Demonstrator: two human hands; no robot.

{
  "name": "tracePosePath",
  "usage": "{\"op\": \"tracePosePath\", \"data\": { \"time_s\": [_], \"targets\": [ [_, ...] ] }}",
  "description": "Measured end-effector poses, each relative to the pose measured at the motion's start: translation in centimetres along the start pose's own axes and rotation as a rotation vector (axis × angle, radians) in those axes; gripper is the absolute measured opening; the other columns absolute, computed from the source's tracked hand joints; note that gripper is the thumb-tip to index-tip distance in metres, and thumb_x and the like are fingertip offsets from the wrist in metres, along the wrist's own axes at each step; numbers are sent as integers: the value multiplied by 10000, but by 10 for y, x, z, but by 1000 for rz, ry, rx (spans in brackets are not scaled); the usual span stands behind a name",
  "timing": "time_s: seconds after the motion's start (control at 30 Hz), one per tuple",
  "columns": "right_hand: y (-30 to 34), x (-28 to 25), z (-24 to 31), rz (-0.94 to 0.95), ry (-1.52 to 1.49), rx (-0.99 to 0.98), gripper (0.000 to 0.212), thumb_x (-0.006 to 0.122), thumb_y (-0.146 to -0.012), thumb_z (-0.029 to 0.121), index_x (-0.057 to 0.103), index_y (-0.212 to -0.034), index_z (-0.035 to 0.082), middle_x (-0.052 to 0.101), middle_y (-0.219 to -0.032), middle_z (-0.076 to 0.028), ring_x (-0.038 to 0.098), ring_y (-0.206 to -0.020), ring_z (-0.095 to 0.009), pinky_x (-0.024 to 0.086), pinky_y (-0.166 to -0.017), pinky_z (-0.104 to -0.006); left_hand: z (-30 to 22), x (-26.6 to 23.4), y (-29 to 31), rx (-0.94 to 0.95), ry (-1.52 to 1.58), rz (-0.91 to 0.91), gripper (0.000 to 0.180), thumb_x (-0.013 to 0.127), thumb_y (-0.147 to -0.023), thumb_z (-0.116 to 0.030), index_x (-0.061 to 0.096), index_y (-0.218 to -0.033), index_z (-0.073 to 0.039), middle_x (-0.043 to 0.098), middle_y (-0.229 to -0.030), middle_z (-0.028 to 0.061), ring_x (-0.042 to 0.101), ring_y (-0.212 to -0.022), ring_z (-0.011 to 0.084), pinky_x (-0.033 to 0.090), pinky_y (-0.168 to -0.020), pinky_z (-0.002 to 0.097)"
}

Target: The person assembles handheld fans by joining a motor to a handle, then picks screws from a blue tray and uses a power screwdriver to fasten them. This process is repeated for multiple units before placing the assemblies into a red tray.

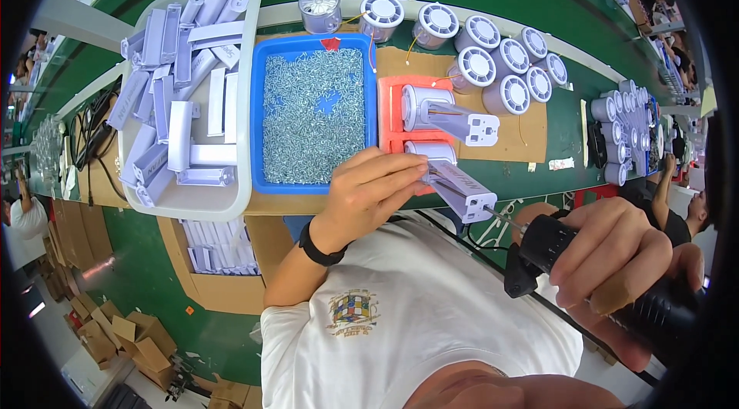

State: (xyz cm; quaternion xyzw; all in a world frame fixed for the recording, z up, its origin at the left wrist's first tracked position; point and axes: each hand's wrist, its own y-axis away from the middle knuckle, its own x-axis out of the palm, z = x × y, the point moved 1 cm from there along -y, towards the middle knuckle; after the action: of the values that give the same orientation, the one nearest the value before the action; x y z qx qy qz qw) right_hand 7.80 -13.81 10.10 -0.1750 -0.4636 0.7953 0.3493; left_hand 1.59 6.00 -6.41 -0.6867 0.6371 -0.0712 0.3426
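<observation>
My right hand (616, 259) is wrapped round a black electric screwdriver (548, 243). Its thin bit reaches left to the end face of a white plastic handle (464, 192), at or very close to a hole there. This handle joins a round housing (431, 151) seated in a red foam holder (389, 97). The fingers of my left hand (369, 190) are closed on the part where handle and housing meet; their tips are partly hidden. Beside it, a second housing with handle (466, 126) lies in the same holder, touched by neither hand.
A blue tray (258, 116) of small screws stands left of the holder. Farther left, a white bin (250, 40) holds many loose handles. Several round fan-topped housings (483, 30), some trailing wires, stand behind on cardboard. An open carton (223, 286) of white parts sits below the bench.
</observation>
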Motion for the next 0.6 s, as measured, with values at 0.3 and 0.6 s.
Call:
{"op": "tracePosePath", "data": {
  "time_s": [0.3,0.6],
  "targets": [
    [2,6,-6,-11,39,-11,811,774,-838,462,380,-1369,-7,645,-798,-76,641,-487,-134,550,-433,-216,0,-1,2,-3,9,-4,300,806,-676,-24,751,-971,-30,740,-1036,87,672,-771,222,514,-641,304],
    [1,2,-15,148,-125,85,793,777,-842,454,376,-1354,2,638,-796,-72,643,-494,-143,564,-446,-241,3,0,8,-2,18,-8,320,802,-681,-21,742,-995,-31,732,-1068,88,662,-756,218,512,-626,300]
  ]
}}
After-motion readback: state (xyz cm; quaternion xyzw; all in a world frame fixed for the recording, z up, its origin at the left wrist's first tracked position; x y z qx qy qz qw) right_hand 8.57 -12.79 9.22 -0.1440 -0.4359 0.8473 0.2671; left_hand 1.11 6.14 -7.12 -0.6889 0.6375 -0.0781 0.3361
